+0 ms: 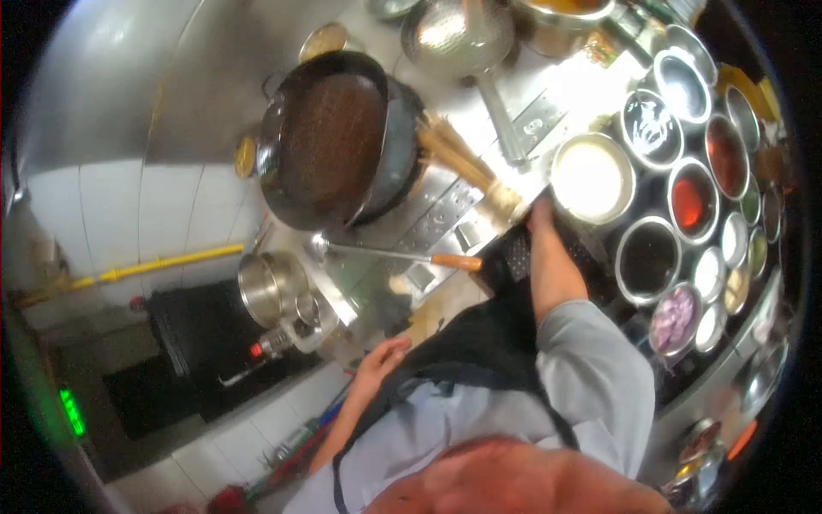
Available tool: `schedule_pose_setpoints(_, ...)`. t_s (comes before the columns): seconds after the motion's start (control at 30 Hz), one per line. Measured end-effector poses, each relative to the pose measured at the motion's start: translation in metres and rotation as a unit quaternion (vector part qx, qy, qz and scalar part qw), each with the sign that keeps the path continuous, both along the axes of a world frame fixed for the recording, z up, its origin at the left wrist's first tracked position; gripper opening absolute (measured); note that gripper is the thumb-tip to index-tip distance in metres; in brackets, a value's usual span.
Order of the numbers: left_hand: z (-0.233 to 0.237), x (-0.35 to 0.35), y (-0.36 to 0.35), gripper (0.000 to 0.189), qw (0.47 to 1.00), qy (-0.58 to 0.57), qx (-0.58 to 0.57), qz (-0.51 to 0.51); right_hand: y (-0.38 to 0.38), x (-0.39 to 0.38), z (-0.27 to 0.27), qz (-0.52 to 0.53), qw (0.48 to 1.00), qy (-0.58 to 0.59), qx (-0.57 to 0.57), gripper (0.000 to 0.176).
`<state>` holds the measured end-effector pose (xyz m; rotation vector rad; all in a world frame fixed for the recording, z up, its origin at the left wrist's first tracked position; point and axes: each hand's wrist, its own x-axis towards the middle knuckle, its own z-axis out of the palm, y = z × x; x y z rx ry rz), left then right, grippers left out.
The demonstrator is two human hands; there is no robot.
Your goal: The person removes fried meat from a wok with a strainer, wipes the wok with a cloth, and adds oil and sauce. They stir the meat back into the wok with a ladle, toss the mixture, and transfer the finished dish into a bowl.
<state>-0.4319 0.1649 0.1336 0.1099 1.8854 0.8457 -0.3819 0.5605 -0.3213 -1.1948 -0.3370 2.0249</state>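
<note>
I see the right hand (539, 216) stretched out far in front. It is up by the white bowl (591, 178), just beside its rim. I cannot tell if the fingers are apart or together, because I see the hand only from the back. I cannot tell if it touches the bowl either.

The left hand (381, 355) is low and close to the body. Its fingers are spread apart and it holds nothing.

The white bowl sits at the edge of the counter. Next to it are lots of little round bowls. One is a dark bowl (648, 257), one is a red bowl (692, 199), and one is a purple bowl (674, 319).

On the other side of the white bowl lies a bamboo brush (467, 163). It leans against a big black wok (330, 137). A ladle (394, 254) with an orange handle lies below the wok. A steel pot (272, 284) stands near it.
</note>
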Motion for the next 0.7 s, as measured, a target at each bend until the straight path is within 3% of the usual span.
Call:
schedule_pose_setpoints(0.07, 0.002, -0.002, 0.003, 0.036, 1.0, -0.005, 0.013, -0.014, 0.002, -0.003, -0.019, -0.002, 0.995, -0.088, 0.039, 0.037)
schedule_pose_setpoints(0.13, 0.01, -0.011, 0.028, 0.035, 0.998, 0.021, 0.02, -0.055, 0.007, -0.012, 0.011, -0.004, 0.986, -0.168, 0.004, 0.04)
schedule_pose_setpoints(0.2, 0.021, -0.025, 0.061, 0.034, 0.995, 0.044, 0.024, -0.091, 0.01, -0.015, 0.018, -0.003, 0.988, -0.153, -0.001, 0.04)
schedule_pose_setpoints(0.3, 0.036, -0.07, 0.14, 0.033, 0.967, 0.128, 0.173, -0.134, -0.003, -0.016, 0.016, -0.016, 0.992, -0.127, -0.012, 0.041)
schedule_pose_setpoints(0.4, 0.048, -0.113, 0.238, 0.036, 0.932, 0.189, 0.247, -0.184, -0.022, -0.016, 0.012, -0.024, 0.994, -0.105, -0.033, 0.042)
schedule_pose_setpoints(0.47, 0.033, -0.128, 0.305, 0.037, 0.93, 0.12, 0.348, -0.018, -0.029, -0.014, 0.01, -0.025, 0.993, -0.107, -0.045, 0.043)
schedule_pose_setpoints(0.57, 0.046, -0.137, 0.394, 0.041, 0.936, 0.143, 0.321, 0.032, -0.016, -0.015, 0.015, -0.016, 0.993, -0.105, -0.056, 0.044)
schedule_pose_setpoints(0.63, 0.053, -0.142, 0.436, 0.042, 0.96, -0.01, 0.269, 0.079, -0.009, -0.01, 0.013, -0.01, 0.992, -0.103, -0.066, 0.044)
schedule_pose_setpoints(0.7, 0.052, -0.148, 0.463, 0.041, 0.964, -0.025, 0.258, 0.052, 0.006, -0.004, 0.014, -0.001, 0.992, -0.102, -0.072, 0.045)
